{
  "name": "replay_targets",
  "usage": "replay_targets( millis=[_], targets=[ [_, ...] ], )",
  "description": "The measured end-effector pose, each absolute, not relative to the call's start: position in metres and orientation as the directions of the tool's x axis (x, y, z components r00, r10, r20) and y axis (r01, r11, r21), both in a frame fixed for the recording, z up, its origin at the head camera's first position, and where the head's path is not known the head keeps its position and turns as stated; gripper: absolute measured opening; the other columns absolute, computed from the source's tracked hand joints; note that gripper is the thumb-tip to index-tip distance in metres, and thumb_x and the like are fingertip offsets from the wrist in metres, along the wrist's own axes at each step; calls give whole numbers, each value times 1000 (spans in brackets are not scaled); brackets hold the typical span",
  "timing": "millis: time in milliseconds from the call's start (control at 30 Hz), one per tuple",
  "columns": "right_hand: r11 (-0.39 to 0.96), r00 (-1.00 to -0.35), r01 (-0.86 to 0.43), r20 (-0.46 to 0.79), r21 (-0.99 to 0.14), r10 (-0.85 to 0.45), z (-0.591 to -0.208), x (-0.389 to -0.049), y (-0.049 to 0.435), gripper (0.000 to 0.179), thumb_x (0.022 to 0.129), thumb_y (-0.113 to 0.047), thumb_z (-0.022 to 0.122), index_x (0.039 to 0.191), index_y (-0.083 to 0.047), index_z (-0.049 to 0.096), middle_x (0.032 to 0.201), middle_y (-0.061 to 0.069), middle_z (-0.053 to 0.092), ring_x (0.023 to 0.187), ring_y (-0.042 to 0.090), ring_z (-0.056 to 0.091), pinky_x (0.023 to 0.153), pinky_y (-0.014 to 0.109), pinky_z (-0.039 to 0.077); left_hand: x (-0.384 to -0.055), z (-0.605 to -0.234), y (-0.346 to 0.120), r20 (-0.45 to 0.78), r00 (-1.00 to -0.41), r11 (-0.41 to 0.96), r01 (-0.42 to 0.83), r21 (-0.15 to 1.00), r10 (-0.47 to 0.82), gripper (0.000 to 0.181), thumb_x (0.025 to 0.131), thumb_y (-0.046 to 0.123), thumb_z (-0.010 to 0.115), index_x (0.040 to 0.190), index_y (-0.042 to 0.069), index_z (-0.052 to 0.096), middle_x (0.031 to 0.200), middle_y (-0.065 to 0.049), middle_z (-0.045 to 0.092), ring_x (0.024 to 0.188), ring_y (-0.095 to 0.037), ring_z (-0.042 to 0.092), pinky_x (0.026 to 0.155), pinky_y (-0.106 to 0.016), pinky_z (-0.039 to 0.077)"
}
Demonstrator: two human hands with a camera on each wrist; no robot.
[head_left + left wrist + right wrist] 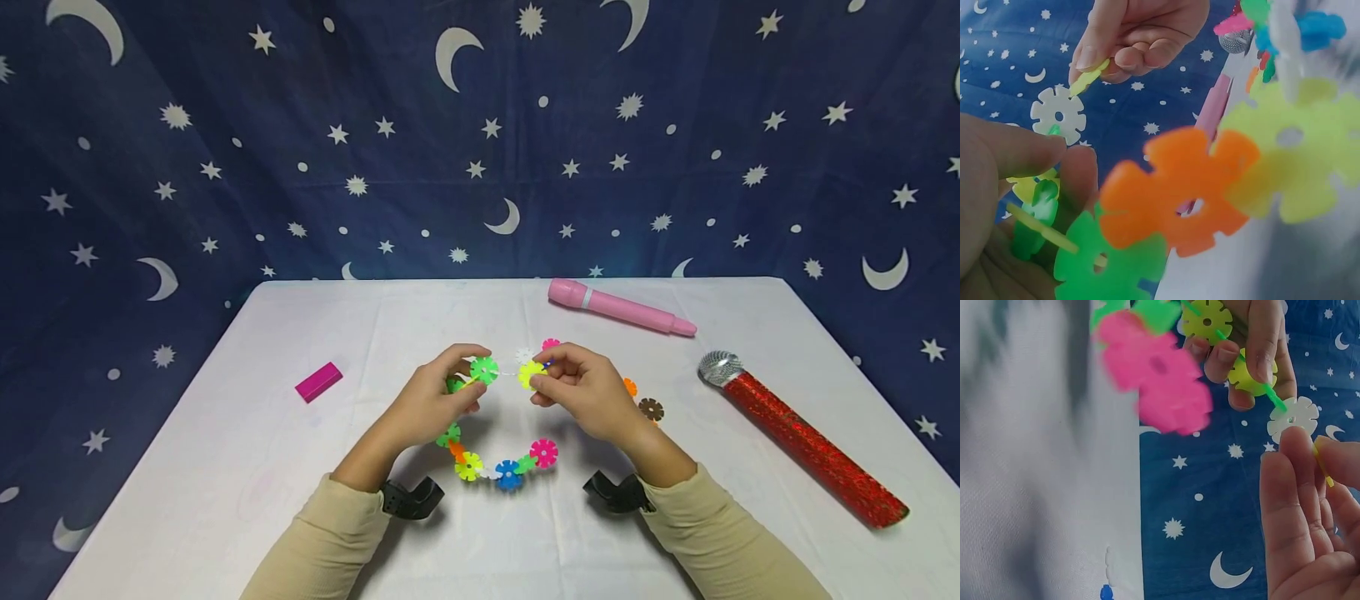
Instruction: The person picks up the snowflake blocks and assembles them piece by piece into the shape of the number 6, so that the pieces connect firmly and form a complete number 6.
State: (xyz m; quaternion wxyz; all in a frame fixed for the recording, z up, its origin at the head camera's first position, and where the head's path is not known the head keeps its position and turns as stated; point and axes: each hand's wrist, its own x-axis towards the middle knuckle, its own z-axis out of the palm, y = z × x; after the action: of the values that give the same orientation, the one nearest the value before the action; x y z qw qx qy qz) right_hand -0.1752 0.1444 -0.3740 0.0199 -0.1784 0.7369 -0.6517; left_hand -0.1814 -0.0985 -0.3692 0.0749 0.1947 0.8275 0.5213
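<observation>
Over the middle of the table my left hand [438,400] pinches a green notched flower disc [483,370], part of a chain of linked plastic discs. The chain curves down below the hands through a yellow disc [469,466] and a blue disc [508,474] to a pink disc [543,453]. A white disc [1059,115] sticks out from the green one toward my right hand [596,396]. Between thumb and fingertips, the right hand pinches a yellow disc [1324,465], its edge right at the white disc's rim. The left hand's fingers partly hide the chain.
Behind the right hand lie loose discs, among them a brown disc [651,409] and an orange disc [630,387]. A pink toy microphone [622,308] lies at the back, a red glittery microphone [810,442] at the right. At left is a magenta block [318,382].
</observation>
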Motion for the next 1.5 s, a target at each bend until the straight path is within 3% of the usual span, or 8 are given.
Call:
replay_targets(
  millis=[333, 733, 867, 967, 1100, 1233, 1367, 1500],
  targets=[
    [81, -930, -277, 246, -957, -274, -374, -174, 141, 24, 88, 10, 68, 111, 13, 63, 81, 17, 63, 71, 27, 72, 70, 34, 60, -179, -369, -93, 230, -893, 404, 389, 828, 387, 38, 95, 14, 69, 132, 14, 59, 104, -4, 68, 86, -15, 65, 73, -35, 53],
    [104, -900, -401, 370, -910, -229, -374, -166, 138, 21, 86, 11, 70, 106, 14, 68, 86, 21, 71, 72, 13, 72, 71, 30, 59, -171, -370, -82, 329, -886, 290, 425, 857, 327, 17, 101, 12, 61, 116, 9, 69, 83, -6, 69, 77, -28, 66, 63, -30, 50],
    [98, -910, -382, 356, -919, -211, -373, -167, 137, 21, 86, 12, 69, 107, 15, 67, 86, 23, 70, 71, 13, 72, 71, 31, 59, -171, -369, -80, 315, -887, 303, 419, 856, 338, 20, 102, 14, 59, 119, 10, 68, 86, -3, 69, 80, -27, 66, 69, -35, 53],
    [113, -919, -358, 329, -927, -216, -373, -168, 137, 23, 87, 10, 70, 110, 14, 67, 88, 22, 71, 72, 14, 72, 72, 30, 59, -171, -370, -81, 326, -879, 353, 445, 823, 348, 23, 98, 16, 66, 120, 10, 68, 102, 0, 69, 93, -20, 65, 79, -39, 53],
    [158, -922, -330, 281, -931, -267, -374, -169, 137, 28, 90, 4, 70, 116, 13, 67, 93, 18, 72, 78, 21, 74, 76, 30, 58, -173, -373, -82, 395, -836, 435, 539, 721, 382, 27, 89, 11, 77, 115, 7, 71, 114, -1, 66, 104, -17, 62, 87, -40, 53],
    [234, -920, -326, 250, -916, -302, -376, -174, 141, 34, 90, -3, 73, 122, 7, 66, 99, 13, 72, 86, 27, 72, 78, 28, 57, -176, -378, -84, 439, -807, 461, 587, 665, 395, 20, 88, 2, 76, 107, 7, 72, 106, -2, 68, 97, -18, 64, 82, -35, 54],
    [354, -928, -336, 242, -873, -284, -380, -184, 153, 37, 89, -7, 75, 124, 2, 66, 107, 13, 72, 95, 24, 69, 83, 32, 55, -180, -381, -86, 419, -842, 470, 537, 700, 339, 16, 87, 0, 75, 101, 7, 71, 102, -2, 69, 84, -16, 62, 74, -32, 53],
    [554, -950, -297, 184, -777, -252, -387, -196, 168, 40, 91, -13, 74, 129, -2, 65, 117, 12, 70, 109, 29, 65, 91, 45, 53, -181, -382, -88, 347, -887, 476, 458, 751, 306, 16, 88, 2, 74, 102, 9, 68, 99, -2, 69, 72, -14, 54, 66, -29, 49]
  ],
)
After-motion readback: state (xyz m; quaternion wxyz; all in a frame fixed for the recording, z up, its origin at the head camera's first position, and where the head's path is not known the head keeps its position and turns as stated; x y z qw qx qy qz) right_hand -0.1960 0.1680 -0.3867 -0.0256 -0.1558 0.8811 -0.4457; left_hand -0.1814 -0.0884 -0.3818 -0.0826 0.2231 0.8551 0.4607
